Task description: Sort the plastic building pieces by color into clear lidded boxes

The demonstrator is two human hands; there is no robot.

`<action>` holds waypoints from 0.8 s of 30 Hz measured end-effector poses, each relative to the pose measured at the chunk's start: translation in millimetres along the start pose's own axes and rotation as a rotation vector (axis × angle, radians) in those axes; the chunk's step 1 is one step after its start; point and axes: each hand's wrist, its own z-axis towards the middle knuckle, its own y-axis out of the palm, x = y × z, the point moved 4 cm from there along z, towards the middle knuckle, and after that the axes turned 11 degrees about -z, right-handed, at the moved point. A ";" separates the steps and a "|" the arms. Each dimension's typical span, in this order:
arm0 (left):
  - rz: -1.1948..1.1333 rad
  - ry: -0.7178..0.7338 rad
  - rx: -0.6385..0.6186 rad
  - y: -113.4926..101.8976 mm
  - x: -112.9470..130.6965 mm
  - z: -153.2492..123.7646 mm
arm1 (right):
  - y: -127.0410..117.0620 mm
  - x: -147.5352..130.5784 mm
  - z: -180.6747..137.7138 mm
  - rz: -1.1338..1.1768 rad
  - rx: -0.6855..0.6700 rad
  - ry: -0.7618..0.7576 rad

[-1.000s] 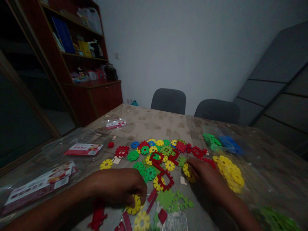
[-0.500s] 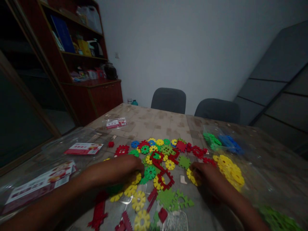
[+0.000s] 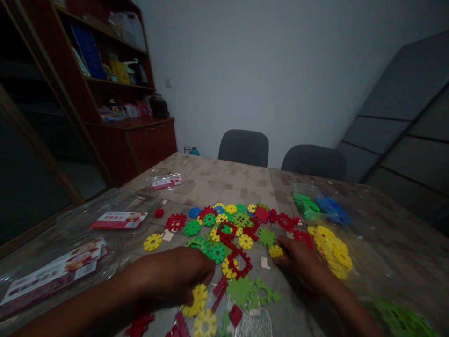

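Many flat plastic interlocking pieces in red, yellow, green and blue lie scattered on the table. My left hand lies knuckles-up over yellow gear pieces near the front edge, fingers curled down onto them. My right hand rests on the table with its fingertips touching a small yellow gear piece. Whether either hand actually grips a piece is hidden. A red frame piece lies between the hands.
A heap of yellow gears lies right of my right hand, with bagged green and blue pieces behind. Plastic packages with red labels lie at left. Two grey chairs stand behind the table; a wooden cabinet stands left.
My left hand went forward to the middle pieces, then drew back toward me onto the yellow gears. My right hand stayed by the small yellow gear, shifting slightly.
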 end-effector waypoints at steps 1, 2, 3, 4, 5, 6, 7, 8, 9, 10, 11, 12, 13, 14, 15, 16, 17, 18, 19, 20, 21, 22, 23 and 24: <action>-0.011 0.010 0.001 0.3 -0.1 -0.2 | -0.8 -0.5 0.2 0.007 0.004 -0.002; -0.024 0.024 0.003 0.5 0.1 -0.4 | -1.6 -0.8 0.3 0.013 0.008 -0.003; -0.035 0.041 0.007 0.3 0.5 -0.6 | -2.6 -0.9 0.3 0.020 0.013 -0.004; -0.047 0.057 0.006 0.0 1.0 -0.7 | -3.6 -0.9 0.1 0.028 0.017 -0.008; -0.061 0.072 0.007 -0.8 1.5 -0.5 | -4.5 -1.2 -0.2 0.038 0.022 -0.014; -0.081 0.088 0.011 -2.1 1.9 -0.1 | -5.3 -1.7 -0.5 0.049 0.026 -0.022; -0.107 0.101 0.020 -3.8 1.9 1.0 | -5.6 -2.9 -0.8 0.058 0.029 -0.032; -0.139 0.114 0.036 -5.9 1.5 2.6 | -5.4 -5.0 -1.1 0.075 0.032 -0.048; -0.175 0.123 0.059 -8.2 0.4 5.0 | -4.6 -8.4 -1.4 0.107 0.034 -0.072; -0.208 0.130 0.098 -10.7 -1.0 8.0 | -3.5 -13.2 -1.8 0.152 0.040 -0.106; -0.234 0.135 0.148 -13.2 -2.7 11.5 | -2.2 -19.4 -2.4 0.212 0.050 -0.147; -0.254 0.139 0.205 -15.3 -4.3 15.1 | -0.7 -26.8 -3.3 0.286 0.060 -0.191; -0.272 0.138 0.262 -16.6 -5.8 18.7 | 0.8 -35.2 -4.6 0.373 0.066 -0.236; -0.291 0.132 0.313 -16.9 -6.9 22.1 | 2.4 -43.9 -6.4 0.460 0.065 -0.271; -0.314 0.122 0.356 -16.1 -7.5 25.2 | 3.9 -52.5 -8.4 0.537 0.058 -0.295; -0.343 0.112 0.387 -14.3 -7.5 27.8 | 5.3 -60.7 -10.5 0.607 0.052 -0.305; -0.383 0.102 0.402 -11.3 -7.1 30.1 | 6.7 -68.1 -12.8 0.667 0.046 -0.305; -0.441 0.099 0.401 -7.5 -6.2 31.9 | 8.1 -74.3 -14.9 0.716 0.047 -0.296; -0.517 0.105 0.384 -3.0 -4.8 33.3 | 9.6 -79.4 -16.8 0.754 0.053 -0.284; -0.606 0.117 0.357 1.7 -3.2 34.4 | 11.5 -83.5 -18.4 0.789 0.058 -0.271; -0.699 0.128 0.325 6.6 -1.7 35.3 | 14.0 -86.9 -19.8 0.830 0.055 -0.263; -0.789 0.135 0.292 11.3 -0.4 36.0 | 16.8 -89.6 -20.8 0.878 0.040 -0.257; -0.866 0.142 0.261 15.6 0.8 36.5 | 19.5 -92.0 -21.8 0.930 0.019 -0.257; -0.926 0.148 0.239 19.1 1.7 36.9 | 21.2 -94.0 -22.8 0.984 0.002 -0.261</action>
